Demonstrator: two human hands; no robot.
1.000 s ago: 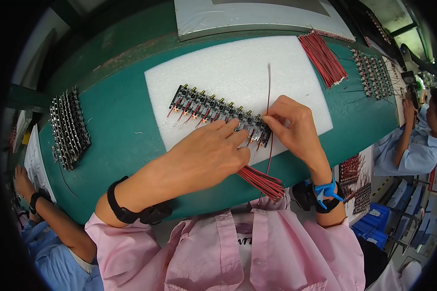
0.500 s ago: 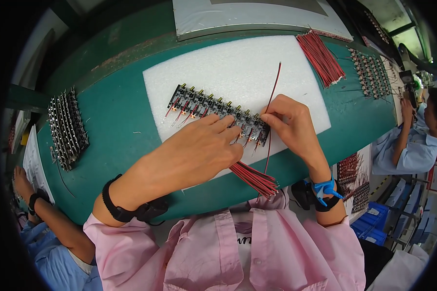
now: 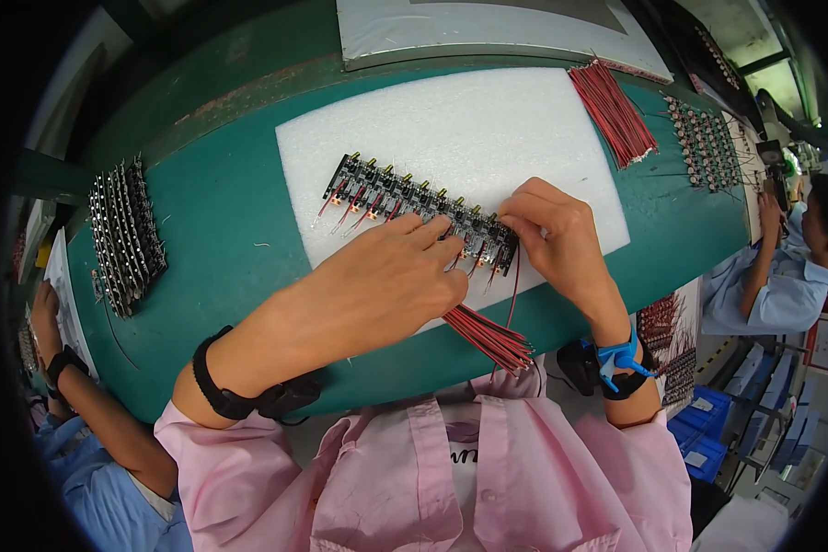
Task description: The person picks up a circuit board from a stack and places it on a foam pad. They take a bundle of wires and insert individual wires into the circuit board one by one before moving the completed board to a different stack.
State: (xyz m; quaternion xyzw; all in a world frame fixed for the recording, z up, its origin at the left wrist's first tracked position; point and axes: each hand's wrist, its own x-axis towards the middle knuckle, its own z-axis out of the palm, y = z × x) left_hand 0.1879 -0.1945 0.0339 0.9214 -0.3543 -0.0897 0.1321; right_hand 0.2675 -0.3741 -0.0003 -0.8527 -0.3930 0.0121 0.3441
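Observation:
A strip of black circuit boards lies slantwise on a white foam sheet, with short red and black wires along several of its boards. My left hand rests over the strip's middle, fingertips on the boards. It is closed round a bundle of red-and-black wires that sticks out below the palm. At the strip's right end my right hand is closed in a pinch on a single red-and-black wire. That wire hangs down past the board's edge; its upper end is hidden by my fingertips.
Another wire bundle lies at the foam's far right corner. Beyond it are rows of small wired parts. Stacked board strips stand on the green table at left. One co-worker is at left, another at right.
The single wire stood up high above my right fingers; now its upper end is down at the board's right end. My right fingers have closed in lower. The left hand has barely moved.

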